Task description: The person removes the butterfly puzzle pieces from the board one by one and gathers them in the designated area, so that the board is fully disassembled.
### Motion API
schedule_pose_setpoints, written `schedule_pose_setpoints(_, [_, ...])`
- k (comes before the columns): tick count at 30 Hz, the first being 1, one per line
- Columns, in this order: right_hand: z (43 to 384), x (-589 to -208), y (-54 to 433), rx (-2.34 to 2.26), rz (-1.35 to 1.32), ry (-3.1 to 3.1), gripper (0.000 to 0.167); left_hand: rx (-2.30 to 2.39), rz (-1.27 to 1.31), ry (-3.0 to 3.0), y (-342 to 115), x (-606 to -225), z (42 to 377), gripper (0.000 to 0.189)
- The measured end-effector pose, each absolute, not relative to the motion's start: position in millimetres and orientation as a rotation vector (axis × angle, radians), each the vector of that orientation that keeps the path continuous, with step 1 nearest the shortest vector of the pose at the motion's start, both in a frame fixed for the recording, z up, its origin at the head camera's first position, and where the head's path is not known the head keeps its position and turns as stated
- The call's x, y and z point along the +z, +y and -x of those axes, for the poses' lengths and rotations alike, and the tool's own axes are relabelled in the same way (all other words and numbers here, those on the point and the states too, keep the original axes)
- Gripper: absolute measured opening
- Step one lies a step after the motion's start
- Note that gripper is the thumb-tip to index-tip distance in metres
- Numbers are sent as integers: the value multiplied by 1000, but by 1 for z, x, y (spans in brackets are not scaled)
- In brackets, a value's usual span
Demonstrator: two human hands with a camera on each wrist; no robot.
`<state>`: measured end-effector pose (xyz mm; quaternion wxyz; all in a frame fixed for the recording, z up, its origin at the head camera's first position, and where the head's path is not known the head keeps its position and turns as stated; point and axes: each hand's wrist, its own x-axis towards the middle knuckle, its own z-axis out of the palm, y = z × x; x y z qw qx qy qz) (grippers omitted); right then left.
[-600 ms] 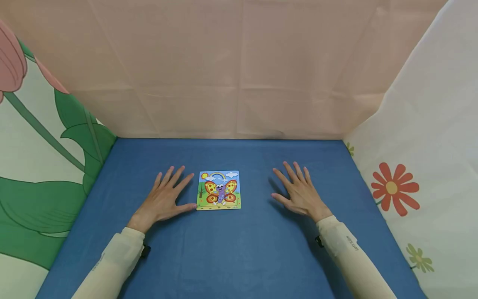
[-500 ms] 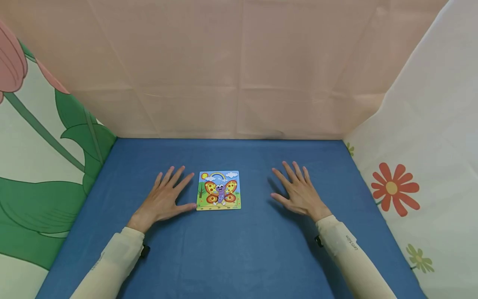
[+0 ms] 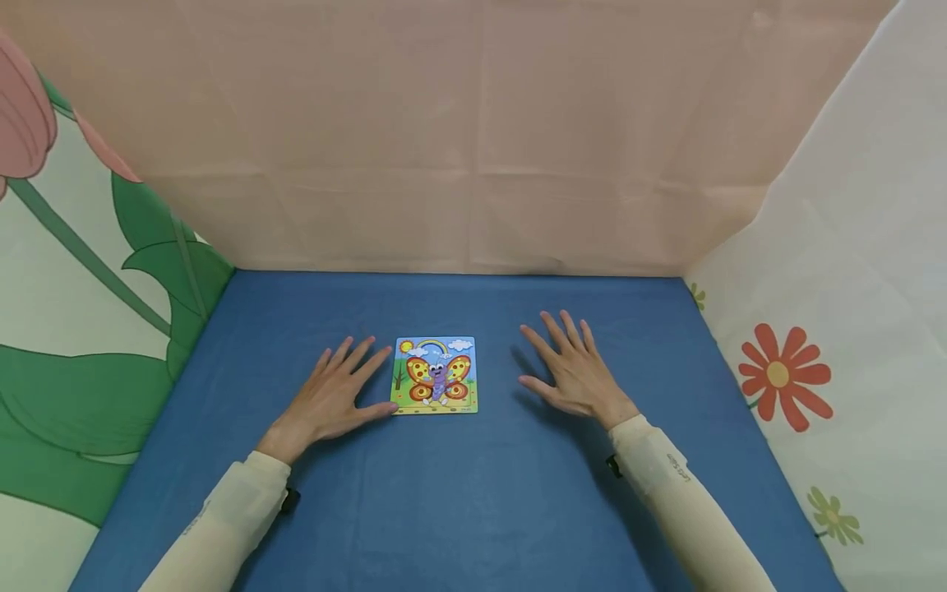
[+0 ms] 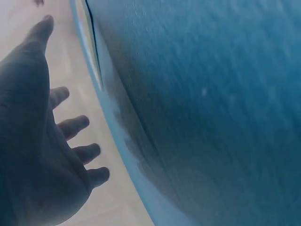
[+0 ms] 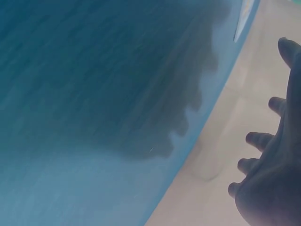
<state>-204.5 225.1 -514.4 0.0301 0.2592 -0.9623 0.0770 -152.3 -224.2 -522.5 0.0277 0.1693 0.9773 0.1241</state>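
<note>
A square butterfly picture puzzle board lies flat on the blue table cover. Just left of it is my left hand, fingers spread, its thumb tip at the board's lower left corner; whether it touches I cannot tell. My right hand hovers to the right of the board, fingers spread and holding nothing, its shadow on the cover. In the left wrist view the board's edge shows beyond the left hand. The right wrist view has the right hand above the cover.
A beige cloth wall rises behind the table. On the left stands a cloth with large green leaves. A white cloth with a red flower borders the right side.
My right hand has moved left toward the board. My left hand has shifted slightly right, bringing its thumb over the board's corner area. The board stays where it was.
</note>
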Motion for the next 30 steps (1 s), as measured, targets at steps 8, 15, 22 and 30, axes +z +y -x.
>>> schedule_pose_setpoints(8, [211, -520, 197, 250, -864, -2984, 91, 459, -589, 2968, -216, -532, 154, 90])
schedule_pose_setpoints(15, [215, -523, 169, 281, -966, -2956, 89, 511, -621, 2959, -214, -541, 157, 85])
schedule_pose_setpoints(22, [220, -519, 140, 365, -1081, -2933, 87, 536, -639, 2947, -213, -541, 161, 78])
schedule_pose_setpoints(30, [227, -522, 110, 495, -1181, -2906, 84, 501, -689, 2961, -212, -541, 160, 64])
